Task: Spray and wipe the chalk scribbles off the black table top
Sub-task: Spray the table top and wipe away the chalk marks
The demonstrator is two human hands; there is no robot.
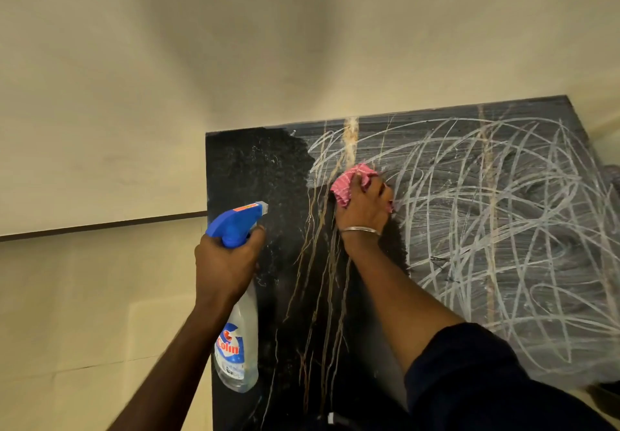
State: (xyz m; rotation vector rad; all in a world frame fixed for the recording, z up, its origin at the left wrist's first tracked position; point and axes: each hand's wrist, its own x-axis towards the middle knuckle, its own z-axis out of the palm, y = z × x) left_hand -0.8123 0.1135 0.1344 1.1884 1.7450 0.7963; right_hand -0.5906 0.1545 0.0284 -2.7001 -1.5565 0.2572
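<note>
Currently I see the left hand [224, 262] wrapped round the neck of a clear Colin spray bottle [236, 340], fingers curled tight just under its blue trigger head [235, 222], with one fingertip up by the trigger. The bottle hangs at the left edge of the black table top [255, 175], its nozzle aimed toward the far edge. I cannot tell whether its base touches anything.

The right hand [364, 212] is bunched over a pink checked cloth [352, 182], fingers curled onto it and holding it down against the stone. It sits toward the far edge, just where the dark strip meets the chalk. A thin metal bangle [360, 230] circles that wrist, and a dark sleeve [469, 380] is pushed up the forearm.

White chalk scribbles [486, 215] loop over the table top from the cloth across to the right edge, smeared grey between the lines. The strip along the left edge, from the far-left corner toward me, shows black stone with tan veins and a few faint specks. A cream wall [201, 61] stands behind the far edge.
</note>
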